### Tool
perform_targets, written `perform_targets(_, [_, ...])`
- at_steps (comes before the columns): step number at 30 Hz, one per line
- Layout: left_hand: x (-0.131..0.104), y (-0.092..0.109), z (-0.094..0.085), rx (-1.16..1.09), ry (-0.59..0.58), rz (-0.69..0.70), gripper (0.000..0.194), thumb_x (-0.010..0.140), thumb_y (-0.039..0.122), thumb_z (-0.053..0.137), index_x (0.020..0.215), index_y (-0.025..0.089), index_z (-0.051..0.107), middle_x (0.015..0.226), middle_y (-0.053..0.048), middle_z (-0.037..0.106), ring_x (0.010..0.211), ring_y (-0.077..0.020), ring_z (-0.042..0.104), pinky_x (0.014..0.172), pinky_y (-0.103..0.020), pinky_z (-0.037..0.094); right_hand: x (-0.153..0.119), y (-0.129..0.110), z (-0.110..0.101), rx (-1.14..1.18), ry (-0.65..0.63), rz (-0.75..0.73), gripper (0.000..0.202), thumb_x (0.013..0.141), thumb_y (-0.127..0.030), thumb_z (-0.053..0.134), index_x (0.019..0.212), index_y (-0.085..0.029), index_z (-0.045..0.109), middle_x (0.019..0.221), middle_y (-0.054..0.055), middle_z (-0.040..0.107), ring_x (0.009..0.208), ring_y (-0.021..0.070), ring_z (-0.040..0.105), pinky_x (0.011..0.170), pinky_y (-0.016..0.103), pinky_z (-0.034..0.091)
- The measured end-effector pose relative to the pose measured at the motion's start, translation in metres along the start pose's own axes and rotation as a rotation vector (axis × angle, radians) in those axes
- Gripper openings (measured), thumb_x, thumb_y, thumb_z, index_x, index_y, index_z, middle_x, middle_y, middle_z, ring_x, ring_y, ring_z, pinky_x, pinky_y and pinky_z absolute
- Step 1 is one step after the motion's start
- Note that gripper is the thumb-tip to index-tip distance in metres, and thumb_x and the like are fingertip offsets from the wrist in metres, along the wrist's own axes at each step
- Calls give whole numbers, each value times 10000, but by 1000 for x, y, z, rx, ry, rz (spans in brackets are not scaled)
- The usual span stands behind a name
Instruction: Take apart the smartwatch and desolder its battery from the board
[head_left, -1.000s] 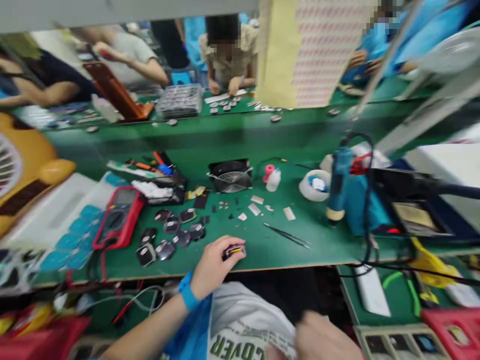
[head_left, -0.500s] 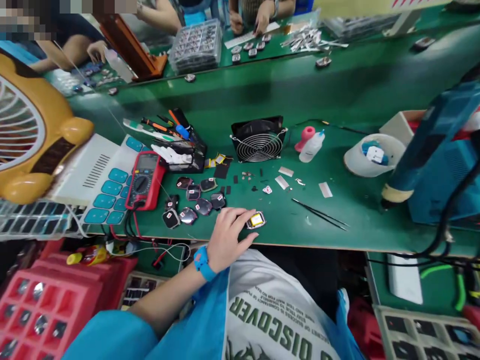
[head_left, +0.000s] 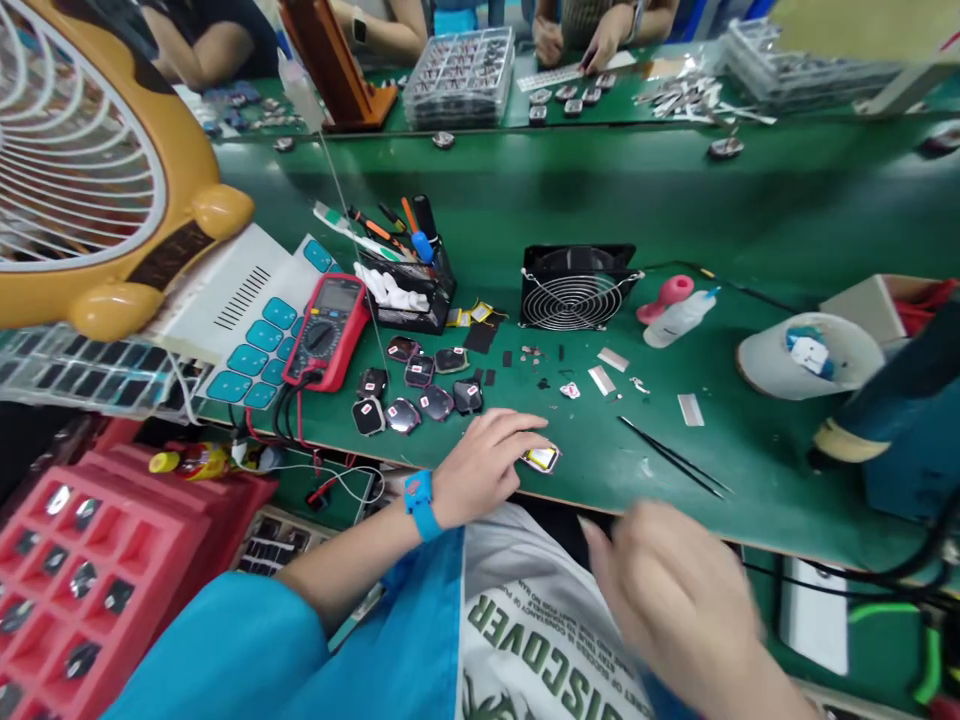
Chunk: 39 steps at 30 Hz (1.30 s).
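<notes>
My left hand (head_left: 491, 462), with a blue wrist strap (head_left: 422, 505), lies at the table's front edge. Its fingertips hold the left side of a small watch case (head_left: 551, 461), which is open at the back and shows a yellow-edged battery. The thumb is mostly hidden. My right hand (head_left: 679, 580) is in the air over my lap, smeared by motion, its fingers curled and hard to make out. Black tweezers (head_left: 671, 455) lie on the table beyond it. Left of my left hand sit several dark watch faces with small labels (head_left: 436, 402).
A red multimeter (head_left: 328, 330), a tool holder (head_left: 416, 315) and a small black fan (head_left: 577, 287) stand behind. To the right are a squeeze bottle (head_left: 680, 318), a white tub (head_left: 772, 375) and a blue tool (head_left: 892, 400). A yellow fan (head_left: 187, 215) rises at left. Co-workers' hands (head_left: 604, 40) work opposite.
My right hand has come into view at the lower right. My left hand stays at the watch case, its fingers now further over the left side. The whole view has shifted.
</notes>
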<state>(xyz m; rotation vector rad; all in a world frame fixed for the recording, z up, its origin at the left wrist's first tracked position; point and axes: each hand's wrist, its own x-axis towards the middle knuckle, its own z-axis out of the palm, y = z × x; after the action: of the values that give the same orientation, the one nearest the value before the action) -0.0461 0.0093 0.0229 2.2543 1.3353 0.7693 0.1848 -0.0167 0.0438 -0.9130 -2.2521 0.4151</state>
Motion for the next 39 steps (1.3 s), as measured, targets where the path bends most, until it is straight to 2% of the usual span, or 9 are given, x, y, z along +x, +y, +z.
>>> perform_targets(2, [-8, 1, 1, 30, 106, -85, 378, 899, 17, 483, 1203, 196, 620, 1254, -91, 648, 1138, -236, 585, 995, -403, 493, 16, 10, 11, -46, -29, 38, 64, 975, -132, 587, 1010, -181, 608, 994, 91, 676, 874, 209, 605, 763, 374, 549])
perform_targets(4, [-17, 5, 6, 87, 166, -163, 254, 975, 173, 564, 1225, 191, 606, 1152, -95, 652, 1058, -246, 603, 914, -402, 498, 24, 19, 23, -65, -59, 82, 164, 975, -142, 572, 1137, -162, 588, 1113, 142, 672, 961, 258, 588, 813, 432, 547])
perform_targets(8, [-23, 16, 18, 170, 134, -164, 493, 970, 510, 650, 1337, 191, 564, 1152, -110, 669, 1036, -281, 606, 885, -432, 461, 15, 20, 38, 1, -49, 137, 207, 963, -86, 560, 1151, -167, 589, 1033, 106, 671, 928, 246, 562, 801, 424, 521])
perform_targets(10, [-20, 18, 19, 159, 97, -149, 466, 976, 471, 658, 1341, 197, 563, 1181, -106, 680, 1049, -280, 608, 897, -433, 453, 8, 16, 38, 45, -34, 148, 213, 951, -41, 535, 1112, -168, 596, 977, 91, 660, 890, 228, 554, 765, 396, 509])
perform_targets(14, [-12, 10, 9, -3, -38, -26, 223, 993, 251, 644, 1206, 208, 599, 1303, -82, 684, 1125, -238, 623, 957, -400, 478, 3, 15, 33, 106, -21, 158, 280, 938, 0, 503, 1139, -165, 609, 961, 86, 655, 849, 204, 549, 739, 358, 510])
perform_targets(17, [-8, -1, 0, -95, -136, 34, 74, 972, 238, 673, 1009, 210, 615, 1373, -78, 668, 1205, -230, 612, 1012, -399, 491, 5, 19, 31, 77, -31, 158, 282, 953, -52, 552, 1201, -167, 622, 993, 94, 669, 833, 199, 555, 723, 348, 516])
perform_targets(19, [-7, -6, -3, -103, -157, 31, 110, 964, 245, 685, 900, 209, 603, 1373, -74, 675, 1221, -232, 606, 1016, -404, 502, 7, 21, 32, 44, -46, 158, 283, 958, -102, 592, 1232, -164, 625, 1001, 100, 677, 833, 205, 566, 717, 355, 522])
perform_targets(25, [-7, -5, 2, -61, -93, 59, 251, 989, 242, 649, 757, 200, 563, 1329, -62, 708, 1171, -233, 629, 962, -404, 523, 8, 24, 33, 44, -58, 162, 257, 963, -135, 609, 1217, -170, 629, 992, 97, 684, 831, 207, 580, 727, 362, 535])
perform_targets(39, [-7, -1, 7, -8, -31, 67, 183, 949, 179, 637, 773, 197, 591, 1258, -57, 717, 1125, -238, 616, 928, -397, 509, 5, 26, 34, 24, -103, 153, 245, 985, -183, 597, 1228, -153, 605, 1028, 107, 665, 883, 222, 582, 767, 376, 536])
